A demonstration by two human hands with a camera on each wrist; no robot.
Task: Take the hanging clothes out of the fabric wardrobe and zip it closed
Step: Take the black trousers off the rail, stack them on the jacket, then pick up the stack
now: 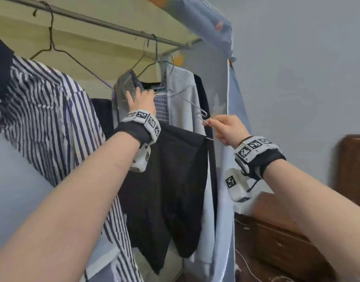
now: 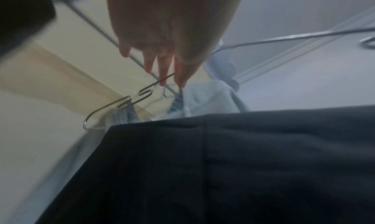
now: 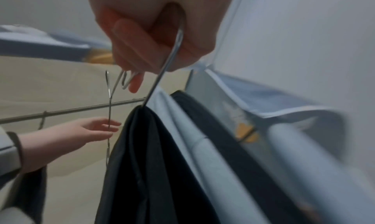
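Head view: the right hand (image 1: 226,128) pinches a wire hanger (image 1: 203,117) carrying dark trousers (image 1: 165,190), off the rail (image 1: 114,27) at the wardrobe's (image 1: 222,88) open right edge. Left wrist view: the left hand (image 2: 162,51) — fingers spread — reaches toward the hung shirts. Right wrist view: the trousers hang just beside the door flap (image 3: 263,102).

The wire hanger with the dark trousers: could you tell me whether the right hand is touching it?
Touching. The right wrist view shows the right hand with fingers curled round the wire hanger, from which the dark trousers hang.
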